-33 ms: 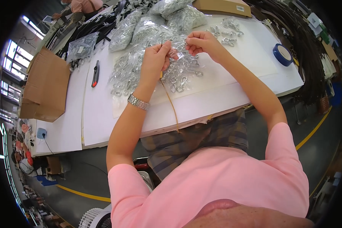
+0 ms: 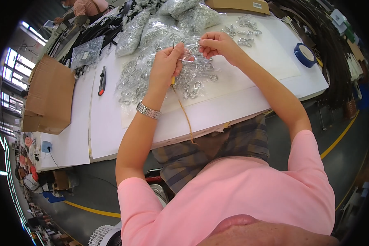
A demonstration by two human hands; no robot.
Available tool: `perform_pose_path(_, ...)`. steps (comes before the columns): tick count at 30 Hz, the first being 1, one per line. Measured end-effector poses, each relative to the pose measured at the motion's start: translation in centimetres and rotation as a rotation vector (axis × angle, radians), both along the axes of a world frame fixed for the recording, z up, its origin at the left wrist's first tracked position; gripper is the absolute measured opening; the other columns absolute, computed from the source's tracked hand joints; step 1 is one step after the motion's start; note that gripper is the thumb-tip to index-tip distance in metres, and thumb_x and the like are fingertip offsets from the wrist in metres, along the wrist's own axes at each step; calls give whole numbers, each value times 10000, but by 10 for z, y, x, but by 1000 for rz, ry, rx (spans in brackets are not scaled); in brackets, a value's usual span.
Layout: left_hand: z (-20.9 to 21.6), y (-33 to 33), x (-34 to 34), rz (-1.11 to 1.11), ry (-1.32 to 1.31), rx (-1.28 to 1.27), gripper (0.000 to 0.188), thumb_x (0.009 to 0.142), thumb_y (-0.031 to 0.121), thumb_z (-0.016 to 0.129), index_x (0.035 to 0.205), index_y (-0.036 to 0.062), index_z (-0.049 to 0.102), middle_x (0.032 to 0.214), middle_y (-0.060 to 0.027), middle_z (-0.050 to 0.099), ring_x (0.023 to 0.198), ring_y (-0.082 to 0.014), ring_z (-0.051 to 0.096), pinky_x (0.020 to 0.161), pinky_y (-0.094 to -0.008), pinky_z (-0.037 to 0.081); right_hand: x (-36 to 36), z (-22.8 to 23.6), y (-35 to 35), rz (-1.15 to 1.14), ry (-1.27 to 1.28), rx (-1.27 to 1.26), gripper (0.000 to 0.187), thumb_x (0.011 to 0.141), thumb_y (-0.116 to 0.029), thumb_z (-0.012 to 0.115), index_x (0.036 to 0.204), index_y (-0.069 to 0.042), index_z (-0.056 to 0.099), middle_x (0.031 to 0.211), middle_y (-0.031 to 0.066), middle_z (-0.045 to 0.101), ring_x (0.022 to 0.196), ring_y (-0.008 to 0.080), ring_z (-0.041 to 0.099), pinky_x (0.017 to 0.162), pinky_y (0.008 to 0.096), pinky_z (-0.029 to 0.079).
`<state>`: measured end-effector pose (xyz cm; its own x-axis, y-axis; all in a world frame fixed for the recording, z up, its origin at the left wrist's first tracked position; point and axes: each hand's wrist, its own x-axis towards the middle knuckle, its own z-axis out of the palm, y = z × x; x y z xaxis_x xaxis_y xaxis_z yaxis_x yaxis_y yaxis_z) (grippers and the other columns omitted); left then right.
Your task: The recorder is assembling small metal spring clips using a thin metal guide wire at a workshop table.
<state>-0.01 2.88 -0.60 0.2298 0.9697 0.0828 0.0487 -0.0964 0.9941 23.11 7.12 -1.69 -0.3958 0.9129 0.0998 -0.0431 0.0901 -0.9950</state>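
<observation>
My left hand [image 2: 166, 61] is closed round a slim tool with a yellow handle [image 2: 173, 80]. Its thin dark tip stands up past the thumb, and a tan cord [image 2: 183, 107] hangs from its lower end toward the table edge. My right hand [image 2: 218, 46] pinches with thumb and forefinger at a small clear-wrapped metal clasp [image 2: 194, 48] held up between both hands; its exact shape is hard to make out. Beneath the hands spreads a pile of silvery metal clasps [image 2: 132, 84] in clear plastic wrapping. Several unwrapped clasps [image 2: 245, 42] lie beyond my right hand.
Full plastic bags [image 2: 132, 35] are heaped at the back, beside a flat cardboard box [image 2: 238, 5]. A utility knife [image 2: 102, 81] and a brown carton [image 2: 49, 96] stand left. Blue tape [image 2: 305, 55] and dark straps [image 2: 336, 78] lie right. A person [image 2: 86, 8] works at far left.
</observation>
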Motion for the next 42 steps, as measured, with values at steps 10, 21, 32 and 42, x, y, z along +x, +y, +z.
perform_pose_path(10, -6, 0, 10, -94, -39, -74, 239, 1009, 223, 673, 1045, -13, 686, 870, -95, 750, 454, -18, 413, 410, -196, 282, 3, 2, -13, -63, 26, 48, 217, 978, -248, 725, 1023, -37, 698, 878, 37, 734, 721, 80, 663, 681, 240, 558)
perform_pose_path(21, -2, -8, 13, -195, -104, -195, 252, 1026, 204, 651, 1106, -32, 688, 877, -85, 735, 465, -16, 419, 414, -183, 270, -3, 10, -24, -204, -146, 419, 199, 981, -186, 694, 932, 6, 696, 769, 41, 721, 666, 90, 649, 627, 237, 534)
perform_pose_path(32, -13, -9, 14, -151, -206, -121, 181, 961, 147, 720, 1026, -22, 703, 869, -82, 743, 478, -29, 440, 424, -198, 282, -15, 0, -35, -57, 84, 35, 313, 988, -304, 696, 1096, -18, 760, 1034, 56, 744, 895, 107, 682, 800, 276, 569)
perform_pose_path(42, -6, -14, 20, -137, -81, -158, 186, 961, 133, 727, 1052, -23, 684, 898, -89, 746, 486, -19, 424, 437, -191, 290, -6, -4, -33, -47, 272, -222, 303, 999, -264, 685, 1145, -3, 736, 1047, 72, 739, 951, 146, 698, 882, 297, 569)
